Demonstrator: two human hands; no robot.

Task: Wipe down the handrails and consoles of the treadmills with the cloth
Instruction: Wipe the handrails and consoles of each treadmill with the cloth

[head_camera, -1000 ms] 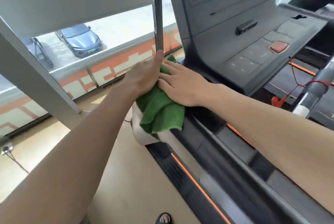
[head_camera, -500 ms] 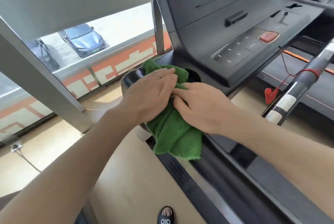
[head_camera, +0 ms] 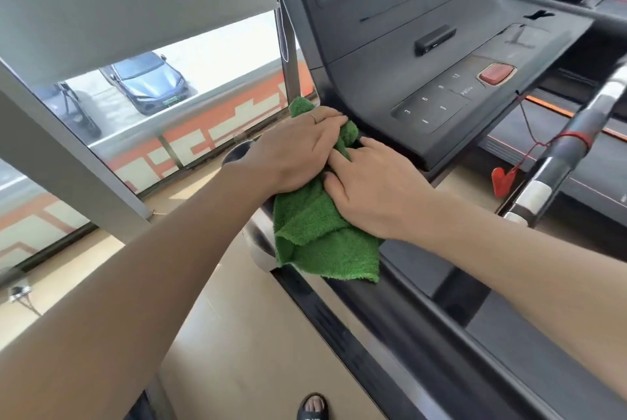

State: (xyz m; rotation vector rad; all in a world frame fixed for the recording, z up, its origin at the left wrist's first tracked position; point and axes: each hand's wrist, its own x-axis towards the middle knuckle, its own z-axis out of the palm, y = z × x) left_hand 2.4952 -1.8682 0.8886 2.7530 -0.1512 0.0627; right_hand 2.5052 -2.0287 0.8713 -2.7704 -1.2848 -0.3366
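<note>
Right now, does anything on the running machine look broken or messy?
Nothing looks broken or spilled. The green cloth is bunched under both hands, left hand and right hand, beside the console. A red clip dangles on a cord below the console, which looks like a normal safety key.

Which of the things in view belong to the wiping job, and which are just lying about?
In the job: green cloth, left hand, right hand, treadmill console, handrail.

Just about: red safety clip, parked car, sandal.
</note>
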